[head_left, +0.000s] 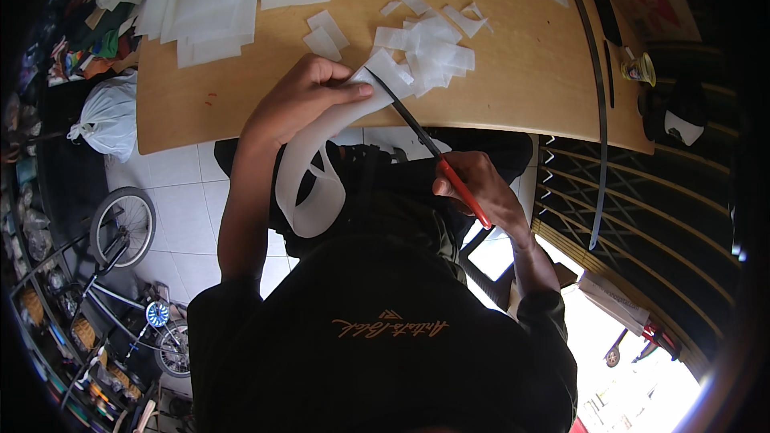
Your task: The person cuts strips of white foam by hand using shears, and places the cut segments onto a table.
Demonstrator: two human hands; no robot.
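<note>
Between thumb and fingers, my left hand (325,88) pinches a long white foam strip (321,135) close to its end. The rest of the strip hangs in a loop below the table edge, above my lap. My right hand (480,184) grips red-handled scissors (461,186). Their dark blades reach up and left, with the tip at the strip's end just beside my left fingers. Whether the blades are parted is too fine to make out. A loose pile of short white foam pieces (437,52) lies on the table just beyond the strip's end.
Stacked white foam sheets (204,0) cover the wooden table's (513,80) far left. A long dark strip (600,112) overhangs its right edge near a small yellow cup (638,69). A white plastic bag (108,116) and a bicycle (122,227) stand to the left.
</note>
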